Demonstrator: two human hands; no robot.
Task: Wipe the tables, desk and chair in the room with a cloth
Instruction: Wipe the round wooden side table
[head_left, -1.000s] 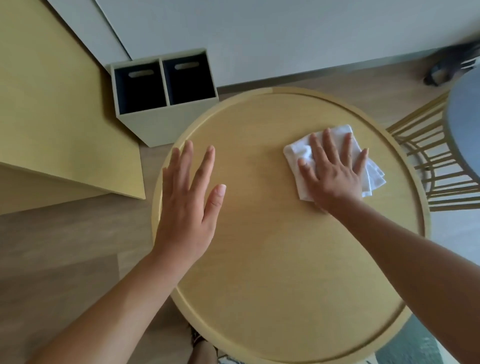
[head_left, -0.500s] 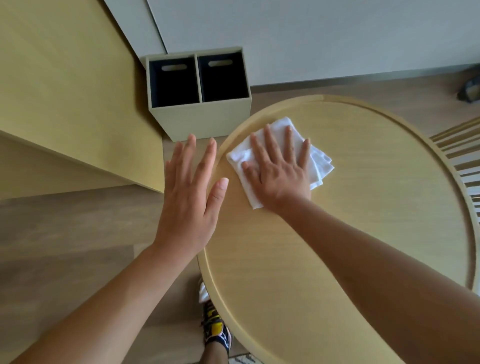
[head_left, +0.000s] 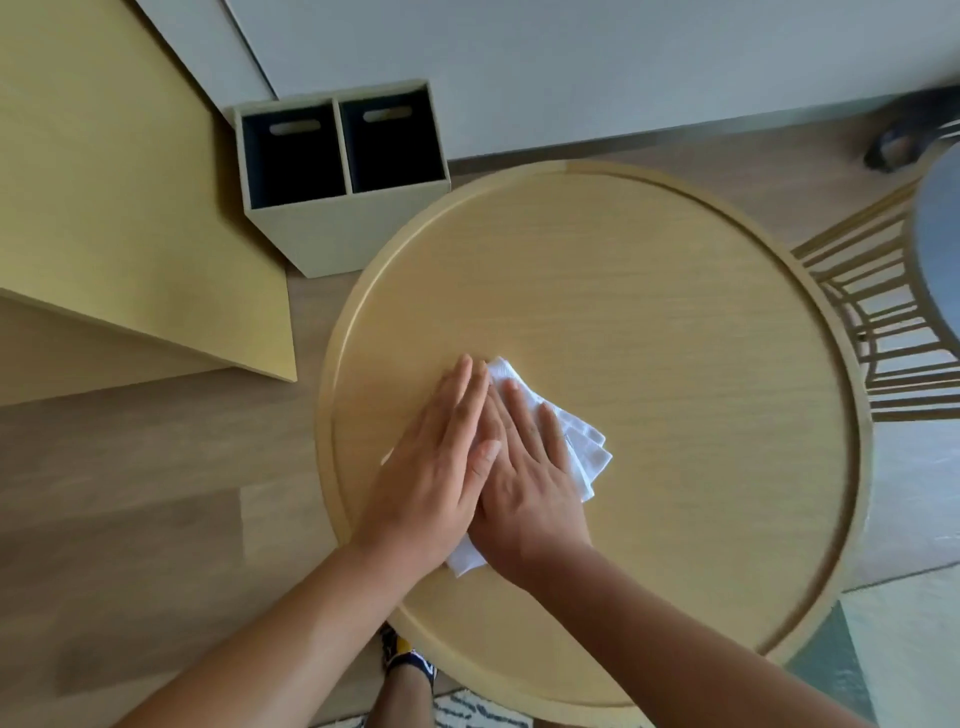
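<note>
- Head view: cloth (head_left: 584, 452) lies on the round table (head_left: 675, 312), a bit toward 8 o'clock from centre.
- Both hands flat, fingers straight: left hand (head_left: 436, 478) overlaps right hand (head_left: 530, 483), pressing the cloth, gripping nothing.
- I'd use even pressure and sweep out toward 3 o'clock — no bunching.

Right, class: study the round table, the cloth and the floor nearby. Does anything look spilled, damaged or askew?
Nothing stands out. The white cloth lies flat on the round table under the right hand, the left hand partly over it; no spill or damage shows, and the two-compartment bin stands upright.
</note>
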